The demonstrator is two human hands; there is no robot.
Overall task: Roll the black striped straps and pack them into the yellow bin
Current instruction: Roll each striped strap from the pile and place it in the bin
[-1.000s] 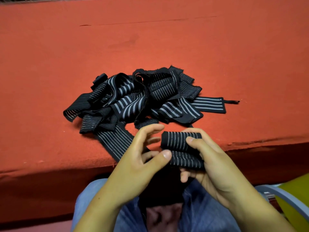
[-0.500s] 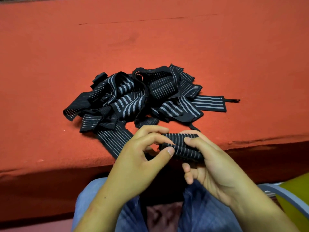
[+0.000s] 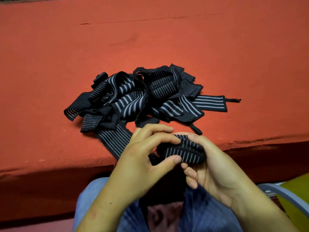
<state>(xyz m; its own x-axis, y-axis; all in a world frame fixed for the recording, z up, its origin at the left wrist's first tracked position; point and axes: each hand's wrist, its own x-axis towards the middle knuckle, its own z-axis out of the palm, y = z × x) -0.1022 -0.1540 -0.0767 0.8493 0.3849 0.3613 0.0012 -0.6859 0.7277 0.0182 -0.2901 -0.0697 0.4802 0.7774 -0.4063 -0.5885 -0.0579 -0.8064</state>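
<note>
A black rolled strap (image 3: pixel 184 151) with thin white stripes sits between both hands, just over the table's near edge. My left hand (image 3: pixel 143 161) pinches its left end with thumb below and fingers curled on top. My right hand (image 3: pixel 210 166) cups the roll's right end, fingers wrapped under it. Its loose tail hangs down toward my lap, mostly hidden. Behind the hands a tangled pile of black striped straps (image 3: pixel 142 97) lies on the red table (image 3: pixel 167 39). A corner of the yellow bin (image 3: pixel 296 193) shows at the lower right.
A grey chair arm (image 3: pixel 282 196) crosses in front of the yellow bin at the lower right. My blue-jeaned legs (image 3: pixel 209 218) are below the hands. The red table's front edge (image 3: pixel 50 166) runs across the view just under the pile.
The roll has turned and tightened between my hands. My left fingers moved from spread beside it to curled over its left end; the right hand closed further round it.
</note>
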